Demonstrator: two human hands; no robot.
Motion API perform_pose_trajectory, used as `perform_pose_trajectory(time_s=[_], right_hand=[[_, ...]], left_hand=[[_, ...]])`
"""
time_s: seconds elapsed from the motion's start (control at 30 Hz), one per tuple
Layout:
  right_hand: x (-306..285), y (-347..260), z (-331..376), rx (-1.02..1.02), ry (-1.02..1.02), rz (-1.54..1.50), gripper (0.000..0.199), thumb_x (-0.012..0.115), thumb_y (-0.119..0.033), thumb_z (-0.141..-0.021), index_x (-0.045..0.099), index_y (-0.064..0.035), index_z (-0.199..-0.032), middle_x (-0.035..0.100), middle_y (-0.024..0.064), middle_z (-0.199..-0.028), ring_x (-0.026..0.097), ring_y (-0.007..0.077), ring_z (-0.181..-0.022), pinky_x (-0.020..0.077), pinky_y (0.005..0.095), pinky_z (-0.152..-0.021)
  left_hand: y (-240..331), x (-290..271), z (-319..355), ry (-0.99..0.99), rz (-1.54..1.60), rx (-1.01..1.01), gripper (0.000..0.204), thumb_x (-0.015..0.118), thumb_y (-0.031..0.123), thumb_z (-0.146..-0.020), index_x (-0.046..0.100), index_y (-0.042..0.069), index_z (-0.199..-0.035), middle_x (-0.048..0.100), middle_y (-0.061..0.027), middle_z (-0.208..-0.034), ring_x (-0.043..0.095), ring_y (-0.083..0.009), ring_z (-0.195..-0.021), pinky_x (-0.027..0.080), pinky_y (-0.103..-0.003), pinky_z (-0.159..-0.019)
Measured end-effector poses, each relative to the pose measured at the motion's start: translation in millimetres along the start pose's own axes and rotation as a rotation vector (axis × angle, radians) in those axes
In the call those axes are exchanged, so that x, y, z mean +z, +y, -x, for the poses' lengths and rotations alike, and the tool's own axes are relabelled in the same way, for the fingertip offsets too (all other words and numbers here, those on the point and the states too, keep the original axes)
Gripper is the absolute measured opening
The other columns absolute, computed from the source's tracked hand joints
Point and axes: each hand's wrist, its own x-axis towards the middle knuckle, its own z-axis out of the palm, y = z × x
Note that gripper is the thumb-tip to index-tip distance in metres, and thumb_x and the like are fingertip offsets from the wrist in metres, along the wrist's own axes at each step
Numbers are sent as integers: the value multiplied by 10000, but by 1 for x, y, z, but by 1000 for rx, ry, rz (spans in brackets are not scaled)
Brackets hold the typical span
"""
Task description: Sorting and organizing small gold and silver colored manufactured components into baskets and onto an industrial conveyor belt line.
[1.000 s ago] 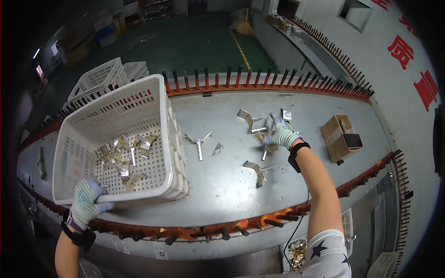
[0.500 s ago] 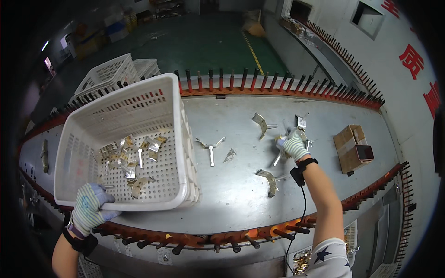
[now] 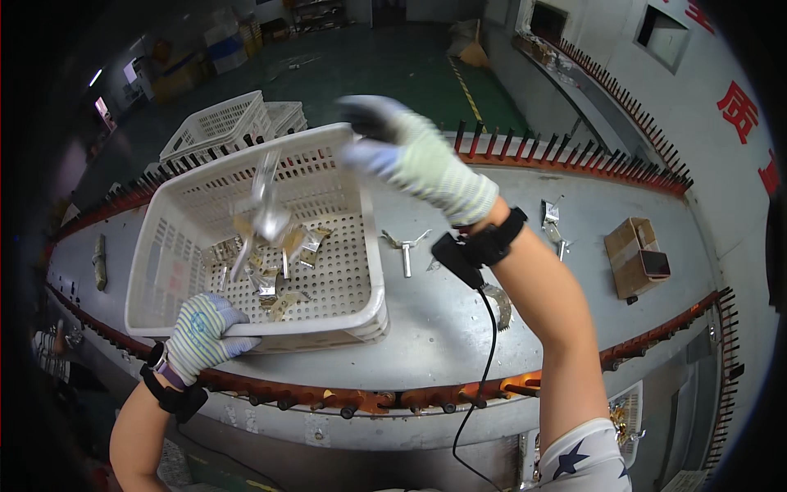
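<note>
My left hand (image 3: 203,334), in a striped glove with bluish fingertips, is closed on the near rim of a white plastic basket (image 3: 311,325). My right hand (image 3: 426,160), gloved alike, is raised beside the basket's far right corner; it is blurred, but its fingers look apart with nothing between them. Shiny metal parts (image 3: 266,205), smeared by motion, are in the air over the basket. Inside lie several metal brackets (image 3: 311,246). On the grey table, a Y-shaped bracket (image 3: 407,252) lies right of the basket. A toothed bracket (image 3: 500,307) is partly hidden by my right forearm.
Another bracket (image 3: 551,217) lies farther right, near a cardboard box (image 3: 631,258) with a dark, phone-like object. Rows of upright dark pegs (image 3: 533,148) edge the conveyor-like table. White baskets (image 3: 217,123) stand beyond it. A black cable (image 3: 490,361) hangs from my right wrist.
My right hand has swung left and up from the brackets at the right to the basket. Metal parts have left the table and are now in the air over the basket.
</note>
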Motion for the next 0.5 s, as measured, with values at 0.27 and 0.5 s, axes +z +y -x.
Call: perform_pose_trajectory(time_s=[0.27,0.5], right_hand=[[-24,190,117,707,-450,1330,674,699,-404,-822,493,-142,-1408,496,160,-1429,468,369,-1322,381,492,-1078],[-106,229,99,586,-26,1044,375,565,-382,-918,725,-44,-939,688,233,-881,657,434,-869,531,488,-806]], left_hand=[[7,-3,-13,-47,-15,10,345,814,337,-636,678,111,-858,562,-71,-733,560,-310,-738,445,-447,-696],[4,2,-8,16,-62,2,365,807,379,-636,693,123,-870,579,-62,-753,583,-322,-808,455,-450,-728]])
